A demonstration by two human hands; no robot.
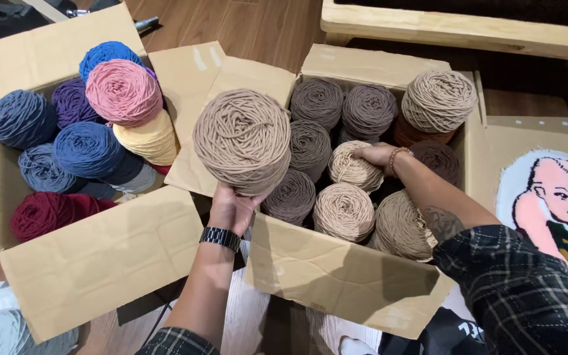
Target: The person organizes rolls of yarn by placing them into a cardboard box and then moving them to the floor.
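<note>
Left hand: the left hand (231,209) is raised between the two boxes, its grip closed around the underside of a large tan yarn ball (243,139), held clear above the box flaps.
Right hand: the right hand (377,154) reaches into the right cardboard box (336,276), fingers curled over a pale beige yarn ball (355,167) in the middle row; the grip looks partly closed on it, though the ball sits in the box, not lifted.
Right box: packed with brown, taupe and beige balls, one big beige ball (438,100) perched at the far right corner.
Left box: the left cardboard box (100,263) holds blue, purple, pink, yellow and dark red balls, with a pink yarn ball (123,92) on top.
Step in hand: sorting or picking through the neutral yarns, it seems, one ball out and a second being taken.
Next move calls for: a firmer grasp on the pale ball and a straight lift, since its neighbours press close on all sides.
Nearby: a tufted rug piece (547,210) lies on the floor at the right.
</note>
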